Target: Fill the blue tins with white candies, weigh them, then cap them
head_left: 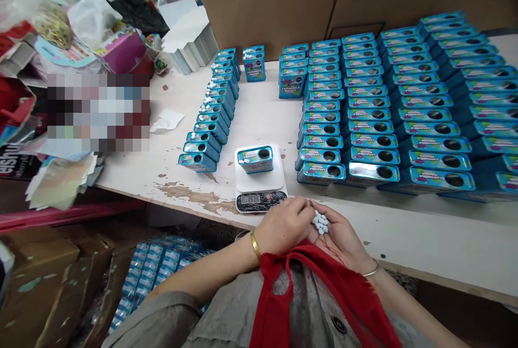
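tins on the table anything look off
One blue tin stands upright on its own in the gap between the left row of tins and the large block of tins, so it sits outside both groups. The table also has worn, flaking paint near its front edge.

You have on a grey garment (pixel 238 305) with a wide grey sleeve (pixel 170 318) on your left arm and a dark round button (pixel 339 325) on the front. Over it lies a red cloth (pixel 275 305) with frayed, threadlike edges. Your left wrist (pixel 261 240) carries a gold bangle (pixel 254 245), your right wrist (pixel 361 261) a thin silver bangle (pixel 371 268)
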Demonstrator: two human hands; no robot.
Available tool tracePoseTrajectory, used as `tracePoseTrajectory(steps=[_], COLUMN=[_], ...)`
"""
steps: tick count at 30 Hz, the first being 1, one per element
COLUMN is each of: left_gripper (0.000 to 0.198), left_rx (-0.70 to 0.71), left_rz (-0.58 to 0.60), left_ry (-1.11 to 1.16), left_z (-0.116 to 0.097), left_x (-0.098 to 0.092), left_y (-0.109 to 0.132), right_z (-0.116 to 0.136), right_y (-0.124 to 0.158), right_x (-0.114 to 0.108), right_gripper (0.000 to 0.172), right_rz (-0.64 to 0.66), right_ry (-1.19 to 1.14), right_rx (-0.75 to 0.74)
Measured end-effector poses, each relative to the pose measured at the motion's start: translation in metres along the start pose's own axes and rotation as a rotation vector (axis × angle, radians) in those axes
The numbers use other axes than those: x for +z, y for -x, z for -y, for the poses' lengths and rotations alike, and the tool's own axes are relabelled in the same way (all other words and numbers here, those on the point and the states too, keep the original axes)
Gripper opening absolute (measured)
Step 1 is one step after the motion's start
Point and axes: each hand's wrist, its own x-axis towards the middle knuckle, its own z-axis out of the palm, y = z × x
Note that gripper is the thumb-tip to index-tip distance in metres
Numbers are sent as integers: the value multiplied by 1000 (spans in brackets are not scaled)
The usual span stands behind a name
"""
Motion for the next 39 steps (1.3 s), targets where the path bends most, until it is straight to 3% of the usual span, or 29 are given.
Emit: tracePoseTrajectory(steps=[7,14,19,22,28,31,36,39], left_gripper=[14,8,9,10,11,13,14,15], left_rx=[-46,-4,-90,-134,-172,-150,-131,-140], left_rz=[36,-259,-424,-452,-297,-279,-365,-462], left_ry=[22,268,390,319,95,95,168,230], left_z=[15,39,66,81,95,96,93,81], left_x=[-17,-47,-77,-86,-86,-90,-96,-88], left_y=[-2,-4,-14,-22,-32,-29,-19,-9], right_z=[-2,-2,-2,-2,-2,-1,0,0], right_y=[-15,-20,-19,-19,-21,-21,-21,-19], right_x=[10,52,72,73,62,57,51,47], right_gripper=[14,21,27,25,24,24,26,28], right_rz=[175,245,260,236,160,165,169,157], right_ry=[19,12,32,31,40,53,61,80], right_rx=[53,-80,-78,-67,-57,-51,-41,-24])
